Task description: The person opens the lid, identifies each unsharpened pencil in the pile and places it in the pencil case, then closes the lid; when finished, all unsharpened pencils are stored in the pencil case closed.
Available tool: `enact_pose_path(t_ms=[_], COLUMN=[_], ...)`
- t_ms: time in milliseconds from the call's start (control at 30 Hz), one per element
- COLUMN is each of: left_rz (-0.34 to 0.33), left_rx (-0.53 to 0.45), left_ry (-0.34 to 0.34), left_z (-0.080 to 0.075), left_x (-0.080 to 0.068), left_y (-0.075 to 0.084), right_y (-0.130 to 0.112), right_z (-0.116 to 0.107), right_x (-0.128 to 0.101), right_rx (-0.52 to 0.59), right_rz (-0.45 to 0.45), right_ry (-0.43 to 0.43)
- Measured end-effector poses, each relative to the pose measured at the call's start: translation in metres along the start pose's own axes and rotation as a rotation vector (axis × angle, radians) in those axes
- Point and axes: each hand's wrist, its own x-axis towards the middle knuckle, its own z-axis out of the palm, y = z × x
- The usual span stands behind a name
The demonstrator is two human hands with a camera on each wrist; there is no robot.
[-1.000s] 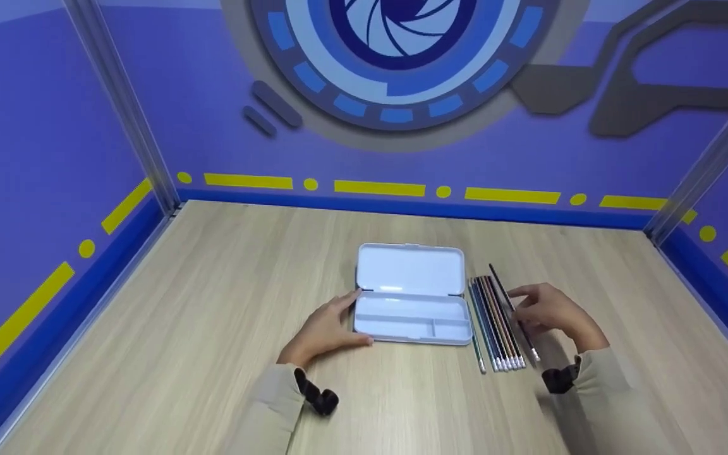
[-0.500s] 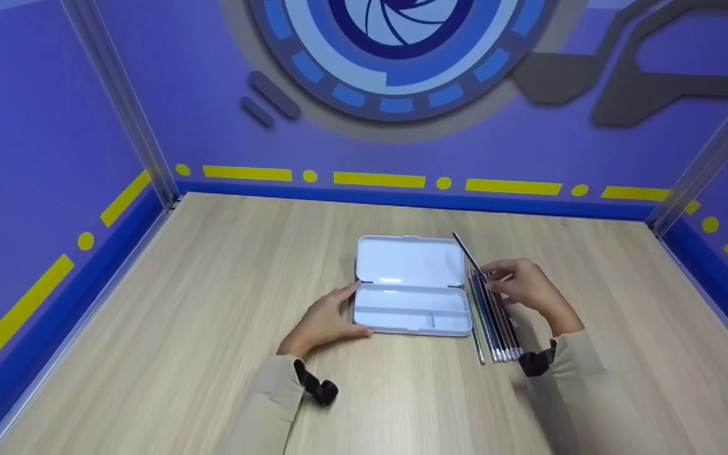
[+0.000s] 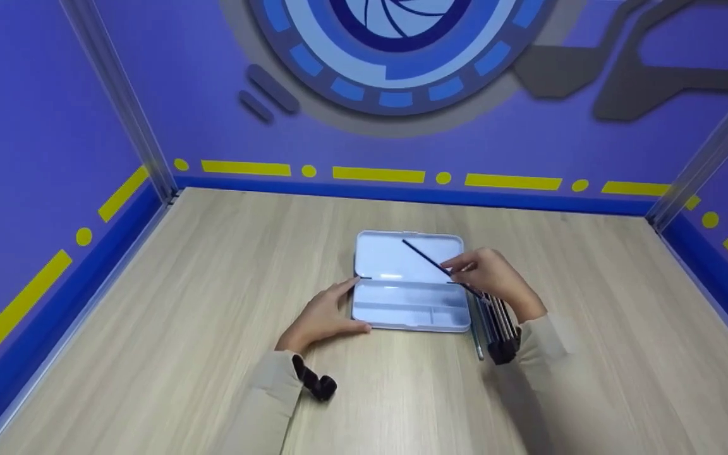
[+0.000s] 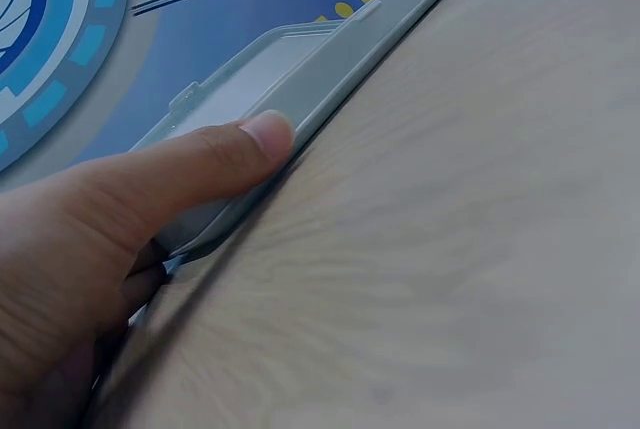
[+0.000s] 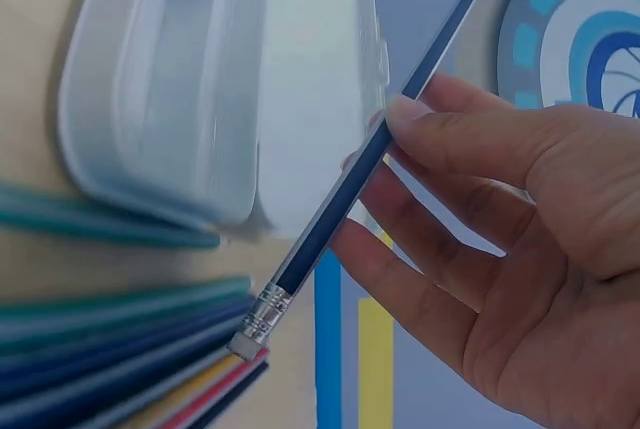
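A white pencil case (image 3: 395,294) lies with its lid up on the wooden table; its tray has a long compartment and smaller ones. My left hand (image 3: 321,320) holds the case's left end, thumb (image 4: 215,159) along the front edge and fingers at the left side. Between thumb and fingers my right hand (image 3: 493,278) pinches a dark pencil (image 5: 350,184), slanted above the lid and the case's right end. Its eraser end (image 5: 255,327) points toward the pencils below. The case's tray holds no pencils in view.
Several pencils (image 3: 500,319) lie side by side right of the case, partly hidden by the right hand and its black wrist camera (image 3: 504,351). A green pencil (image 3: 478,335) lies slightly apart, beside the case. Blue panels (image 3: 181,95) border the table.
My right hand has lifted the dark pencil from the right of the row and carried it left, over the case, tilting it more. The left hand stays on the case.
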Motion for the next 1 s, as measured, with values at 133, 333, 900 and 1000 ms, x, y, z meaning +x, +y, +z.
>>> enact_pose_path(t_ms=[133,333,900,1000], left_rz=[0.005,-0.003,-0.002,-0.006], left_rx=[-0.002,-0.02,0.0,-0.001], left_ry=[0.002,-0.005,-0.006,-0.008], left_z=[0.0,0.0,0.0,0.0], left_x=[0.0,0.0,0.002,0.001], left_y=[0.0,0.001,0.0,0.0], right_y=[-0.01,-0.02,-0.031,-0.031], right_z=[0.007,0.017,0.043,0.046], right_x=[0.007,0.014,0.019,0.018], right_rx=[0.013,0.025,-0.049,-0.052], right_rz=[-0.006,-0.035,-0.048,-0.029], right_ry=[-0.021,-0.071,-0.154,-0.162])
